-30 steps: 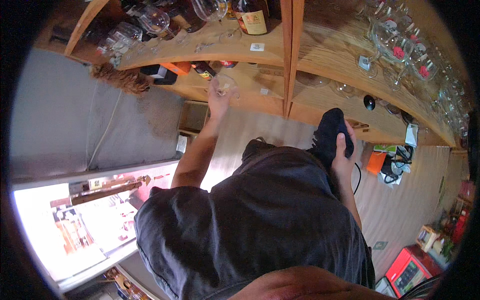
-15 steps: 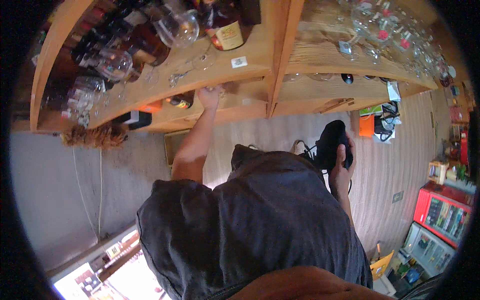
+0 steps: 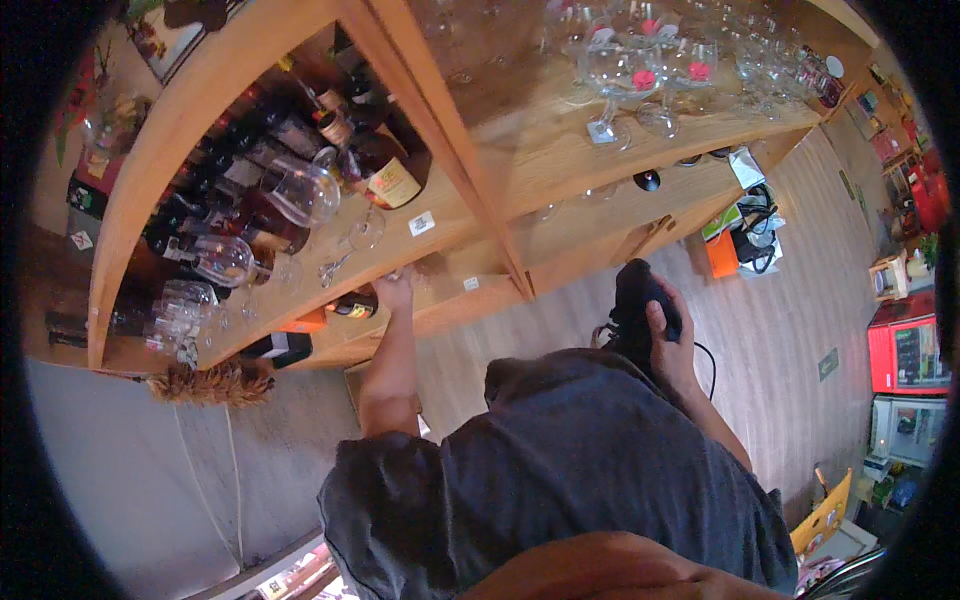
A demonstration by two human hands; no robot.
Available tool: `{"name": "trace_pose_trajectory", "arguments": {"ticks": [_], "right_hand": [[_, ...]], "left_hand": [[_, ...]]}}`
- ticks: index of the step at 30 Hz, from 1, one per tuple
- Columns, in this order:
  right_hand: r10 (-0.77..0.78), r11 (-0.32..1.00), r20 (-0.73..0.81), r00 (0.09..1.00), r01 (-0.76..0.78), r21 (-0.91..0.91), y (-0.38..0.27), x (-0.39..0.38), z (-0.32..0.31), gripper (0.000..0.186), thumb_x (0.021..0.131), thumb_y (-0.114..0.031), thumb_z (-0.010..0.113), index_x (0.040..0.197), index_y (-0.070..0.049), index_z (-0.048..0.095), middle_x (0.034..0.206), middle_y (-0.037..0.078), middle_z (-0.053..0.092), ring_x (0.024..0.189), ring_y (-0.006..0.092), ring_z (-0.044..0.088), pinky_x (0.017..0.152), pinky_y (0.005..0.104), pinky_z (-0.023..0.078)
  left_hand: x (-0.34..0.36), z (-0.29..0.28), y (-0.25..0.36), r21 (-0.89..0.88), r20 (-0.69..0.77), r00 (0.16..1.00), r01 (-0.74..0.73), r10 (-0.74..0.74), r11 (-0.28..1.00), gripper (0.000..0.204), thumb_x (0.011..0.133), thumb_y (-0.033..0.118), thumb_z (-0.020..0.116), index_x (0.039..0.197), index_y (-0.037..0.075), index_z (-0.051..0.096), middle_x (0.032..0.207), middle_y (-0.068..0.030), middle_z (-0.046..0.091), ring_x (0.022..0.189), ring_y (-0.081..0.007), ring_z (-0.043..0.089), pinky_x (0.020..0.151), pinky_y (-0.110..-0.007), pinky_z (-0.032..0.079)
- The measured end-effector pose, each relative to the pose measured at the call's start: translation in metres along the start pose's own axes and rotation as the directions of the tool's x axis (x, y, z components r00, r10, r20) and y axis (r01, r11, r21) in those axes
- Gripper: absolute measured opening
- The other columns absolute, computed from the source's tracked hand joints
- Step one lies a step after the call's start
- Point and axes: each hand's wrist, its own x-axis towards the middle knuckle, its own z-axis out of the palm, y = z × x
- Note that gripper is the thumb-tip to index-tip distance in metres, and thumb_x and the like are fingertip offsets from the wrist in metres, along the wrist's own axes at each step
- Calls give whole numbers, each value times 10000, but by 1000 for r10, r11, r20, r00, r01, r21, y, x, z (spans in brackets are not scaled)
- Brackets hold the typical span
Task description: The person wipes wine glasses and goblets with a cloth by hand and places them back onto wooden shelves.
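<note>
- Reaching forward, the left hand [image 3: 394,288] is at the lower shelf [image 3: 450,290], beneath the edge of the upper shelf [image 3: 462,216]; its fingertips are lost at that edge, so I cannot tell whether it is open or closed on something.
- The right hand [image 3: 676,338] is closed around a black object [image 3: 633,300], held in front of the body above the floor [image 3: 780,380]; the thumb lies across it, the other fingers are mostly behind, and its dark surface hides what kind of thing it is.
- A thin black cable [image 3: 713,368] loops beside the right wrist; I cannot make out where either end goes.
- Just left of the left hand, a dark bottle [image 3: 354,305] shows only partly under the upper shelf.
- Above, clear stemmed glasses [image 3: 300,192] stand before dark bottles that overlap too much to separate; one bottle with a pale label [image 3: 392,183] shows more plainly.
- More glasses [image 3: 645,75] crowd the right bay, their outlines merging.
- The grey shirt [image 3: 560,440] covers most of the legs.
</note>
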Motion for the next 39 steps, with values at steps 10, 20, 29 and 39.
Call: {"name": "trace_pose_trajectory", "arguments": {"ticks": [10,20,29,39], "right_hand": [[140,976,121,983,-157,148,-6,23,-53,415,974,-261,581,1303,-26,488,1078,81,598,898,168,592,799,297,495],[105,990,115,988,-93,-109,6,49,-95,426,976,-278,576,1298,-12,492,1103,72,592,963,149,562,861,287,468],[57,998,139,989,-53,-37,27,77,-116,455,978,-313,569,1313,-16,488,1164,104,591,1008,167,572,882,304,472],[-63,995,121,991,54,80,18,89,-160,475,968,-302,570,1314,16,497,1274,127,545,1152,205,521,997,334,405]], "left_hand": [[4,-25,-10,98,23,999,45,-47,994,803,624,132,901,1273,-13,451,1253,-137,579,1140,-236,554,1003,-344,415],[-55,18,38,557,-225,956,-31,187,830,818,716,293,852,1283,-53,374,1237,-214,487,1146,-347,488,987,-441,389],[-205,149,280,193,241,878,-461,414,866,552,804,71,720,1258,-25,420,1271,-202,456,1233,-359,428,1069,-444,335],[63,329,328,-141,-63,982,169,-179,975,357,934,155,534,1256,3,504,1283,-154,561,1183,-280,532,956,-375,437]]}}
